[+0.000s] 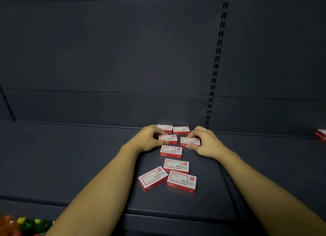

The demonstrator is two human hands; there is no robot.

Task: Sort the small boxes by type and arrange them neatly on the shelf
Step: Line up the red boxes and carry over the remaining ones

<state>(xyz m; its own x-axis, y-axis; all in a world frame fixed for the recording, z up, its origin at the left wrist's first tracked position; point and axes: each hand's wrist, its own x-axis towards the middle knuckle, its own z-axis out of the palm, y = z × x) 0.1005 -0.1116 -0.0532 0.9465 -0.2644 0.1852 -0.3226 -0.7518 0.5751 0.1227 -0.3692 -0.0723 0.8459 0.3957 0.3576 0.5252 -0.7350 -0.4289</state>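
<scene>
Several small red-and-white boxes lie flat on the dark shelf (70,156). Two sit at the back by the wall, one (165,127) on the left and one (181,129) on the right. My left hand (150,139) pinches the box (168,138) in the second row between fingers and thumb. My right hand (205,141) pinches the box (190,141) beside it in the same way. Nearer to me lie a single box (171,151), another (176,165), an angled one (153,178) and the nearest one (182,181).
More red-and-white boxes (321,134) are stacked at the far right on the neighbouring shelf section. A slotted upright (214,73) divides the back panel. Blurred colourful items (23,226) lie at the bottom left, below the shelf edge.
</scene>
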